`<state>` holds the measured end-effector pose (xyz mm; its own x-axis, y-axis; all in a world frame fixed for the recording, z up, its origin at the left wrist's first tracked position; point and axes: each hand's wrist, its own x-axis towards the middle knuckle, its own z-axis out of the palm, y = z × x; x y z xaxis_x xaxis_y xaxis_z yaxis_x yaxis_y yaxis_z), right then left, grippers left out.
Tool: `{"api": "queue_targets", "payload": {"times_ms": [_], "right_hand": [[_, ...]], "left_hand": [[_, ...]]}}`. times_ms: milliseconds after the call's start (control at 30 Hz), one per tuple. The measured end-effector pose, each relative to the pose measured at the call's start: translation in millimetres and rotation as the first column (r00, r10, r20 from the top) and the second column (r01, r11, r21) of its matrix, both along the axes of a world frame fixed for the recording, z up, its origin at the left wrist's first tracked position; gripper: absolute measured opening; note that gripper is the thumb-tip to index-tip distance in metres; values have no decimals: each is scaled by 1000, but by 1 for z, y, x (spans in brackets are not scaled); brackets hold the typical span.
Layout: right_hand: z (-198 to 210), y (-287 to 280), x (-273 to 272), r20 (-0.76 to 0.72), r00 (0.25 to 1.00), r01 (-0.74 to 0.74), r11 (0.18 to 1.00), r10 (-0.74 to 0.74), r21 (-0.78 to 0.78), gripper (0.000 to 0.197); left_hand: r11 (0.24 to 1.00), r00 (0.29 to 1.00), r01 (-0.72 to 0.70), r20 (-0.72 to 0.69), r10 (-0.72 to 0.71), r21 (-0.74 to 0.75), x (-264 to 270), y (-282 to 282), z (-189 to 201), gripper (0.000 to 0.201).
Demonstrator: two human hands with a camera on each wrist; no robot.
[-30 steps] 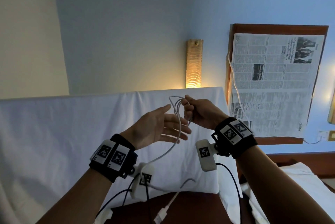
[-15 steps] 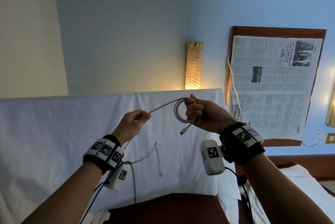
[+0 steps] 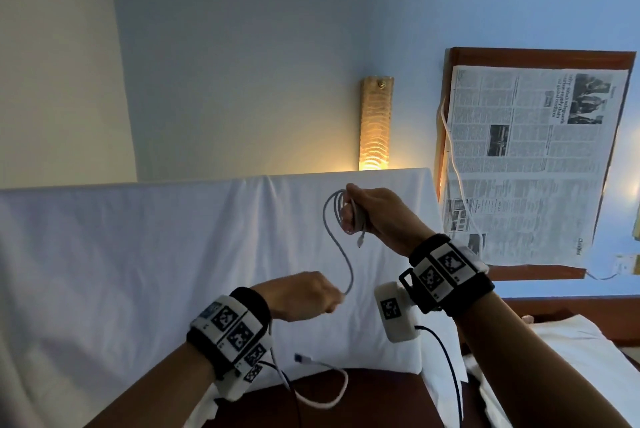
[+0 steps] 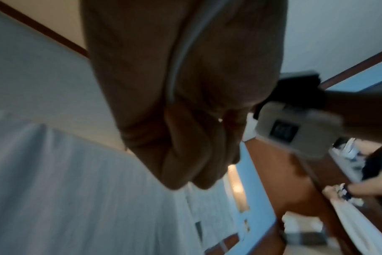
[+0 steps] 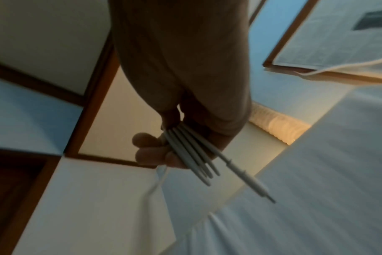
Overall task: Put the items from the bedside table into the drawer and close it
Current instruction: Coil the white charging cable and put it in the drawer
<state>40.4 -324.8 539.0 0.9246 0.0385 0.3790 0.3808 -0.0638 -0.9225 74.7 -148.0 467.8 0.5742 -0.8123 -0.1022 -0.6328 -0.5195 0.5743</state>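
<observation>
A white charging cable (image 3: 341,247) is held up in front of a white-sheeted bed. My right hand (image 3: 372,213) grips several coiled loops of the cable (image 5: 192,155), with one plug end sticking out below the fingers. From the coil a strand curves down to my left hand (image 3: 304,296), which is curled round it lower and to the left. In the left wrist view the cable (image 4: 179,69) runs along the palm into the closed fingers of the left hand (image 4: 185,138). The free tail with its plug (image 3: 303,358) hangs below, over a dark wooden surface (image 3: 381,400). No drawer is in view.
A newspaper (image 3: 530,164) lies on a wooden-framed surface (image 3: 540,55) to the right, with another white cord (image 3: 457,178) running along it. A lit wall lamp (image 3: 375,123) glows behind the white sheet (image 3: 138,254). Another person (image 4: 377,172) shows at the right of the left wrist view.
My left hand has dropped down and to the right, drawing a strand of cable below the coil. The right hand keeps its grip on the loops and has moved little.
</observation>
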Motion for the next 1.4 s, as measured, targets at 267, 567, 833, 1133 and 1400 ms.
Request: {"api": "queue_targets", "payload": {"times_ms": [267, 567, 833, 1133, 1400], "right_hand": [[-1, -17, 5, -103, 994, 8, 938, 29, 347, 29], [-1, -37, 4, -116, 993, 38, 890, 17, 454, 29], [-6, -24, 0, -180, 949, -153, 878, 258, 453, 30], [-3, -24, -8, -77, 904, -293, 740, 421, 606, 25], [-9, -2, 1, 76, 992, 102, 995, -103, 17, 36]], "left_hand": [[750, 939, -268, -337, 65, -604, 6, 16, 23, 32], [522, 897, -441, -372, 237, -730, 40, 33, -3, 27], [440, 830, -453, -186, 526, -775, 58, 28, -4, 30], [618, 765, -303, 202, 612, -725, 63, 36, -24, 22], [962, 987, -162, -15, 162, -222, -7, -14, -16, 32]]}}
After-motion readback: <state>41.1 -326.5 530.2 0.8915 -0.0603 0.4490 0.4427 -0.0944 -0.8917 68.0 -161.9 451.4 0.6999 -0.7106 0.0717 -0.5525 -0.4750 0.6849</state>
